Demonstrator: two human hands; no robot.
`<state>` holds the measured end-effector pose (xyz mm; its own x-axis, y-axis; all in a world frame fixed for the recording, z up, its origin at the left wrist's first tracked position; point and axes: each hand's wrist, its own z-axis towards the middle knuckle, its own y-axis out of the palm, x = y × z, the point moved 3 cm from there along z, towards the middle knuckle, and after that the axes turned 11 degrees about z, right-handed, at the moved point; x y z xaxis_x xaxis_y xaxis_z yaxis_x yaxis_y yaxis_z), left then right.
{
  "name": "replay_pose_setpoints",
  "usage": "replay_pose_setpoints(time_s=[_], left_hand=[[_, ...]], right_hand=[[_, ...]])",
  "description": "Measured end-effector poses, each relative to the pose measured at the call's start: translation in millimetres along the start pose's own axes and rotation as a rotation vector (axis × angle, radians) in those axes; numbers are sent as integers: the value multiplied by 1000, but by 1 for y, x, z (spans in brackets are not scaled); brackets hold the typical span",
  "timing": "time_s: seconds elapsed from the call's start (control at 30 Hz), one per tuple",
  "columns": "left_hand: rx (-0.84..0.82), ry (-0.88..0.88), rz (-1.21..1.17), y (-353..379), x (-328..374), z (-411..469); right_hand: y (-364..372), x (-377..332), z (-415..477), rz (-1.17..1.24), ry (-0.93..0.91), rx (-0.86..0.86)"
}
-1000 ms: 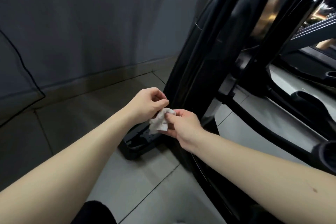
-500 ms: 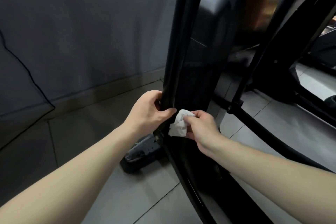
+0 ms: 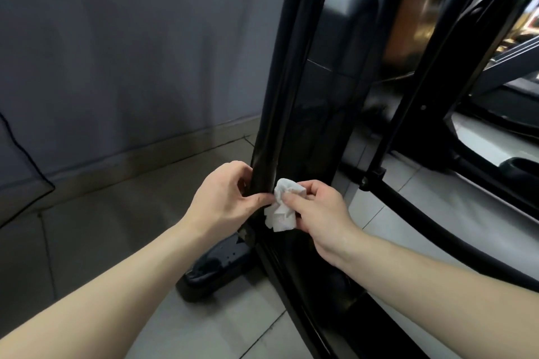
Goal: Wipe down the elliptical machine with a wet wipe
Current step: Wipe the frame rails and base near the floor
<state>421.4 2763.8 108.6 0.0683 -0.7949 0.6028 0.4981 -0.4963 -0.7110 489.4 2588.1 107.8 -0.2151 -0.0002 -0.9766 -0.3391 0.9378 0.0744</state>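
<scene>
The black elliptical machine (image 3: 318,114) fills the middle and right of the view, with a tall upright post (image 3: 287,73) rising from the floor. My right hand (image 3: 319,214) pinches a crumpled white wet wipe (image 3: 281,208) and holds it against the lower part of the post. My left hand (image 3: 226,198) curls around the left side of the same post at the same height, its thumb tip touching the wipe.
A black foot of the machine's base (image 3: 217,267) sticks out on the grey tiled floor (image 3: 122,230) below my left hand. A dark wall (image 3: 131,46) with a thin black cable (image 3: 26,166) stands to the left. Black rails and bars (image 3: 437,224) cross the right side.
Both hands rose from near the base up along the post. My left hand went from pinching the wipe to curling around the post, while the right kept hold of the wipe.
</scene>
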Motion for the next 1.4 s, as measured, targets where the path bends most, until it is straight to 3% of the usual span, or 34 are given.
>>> replay_pose_setpoints(time_s=[0.4,0.67,0.77,0.93,1.03,1.13,1.2,1.33,1.4], left_hand=[[72,9,134,-3,-14,14],[155,-2,191,-16,-20,25],[189,-1,213,-17,-23,31],[218,-28,206,-24,-32,42],[225,-73,158,-30,-37,47],[238,-132,94,-34,-39,51],[276,-174,30,-36,-36,53],[397,-196,-119,-37,-23,59],[449,-177,-150,-38,-20,61]], right_hand=[[-11,-64,-27,-370,-365,120],[1,-111,-49,-491,-573,67],[5,-135,-51,-602,-802,26],[11,-200,-33,-886,-1400,-102],[8,-232,-12,-1108,-1568,-49],[8,-236,3,-1421,-1600,85],[15,-214,8,-1670,-1522,137],[22,-161,16,-2005,-1366,-16],[21,-169,16,-2079,-1356,-31]])
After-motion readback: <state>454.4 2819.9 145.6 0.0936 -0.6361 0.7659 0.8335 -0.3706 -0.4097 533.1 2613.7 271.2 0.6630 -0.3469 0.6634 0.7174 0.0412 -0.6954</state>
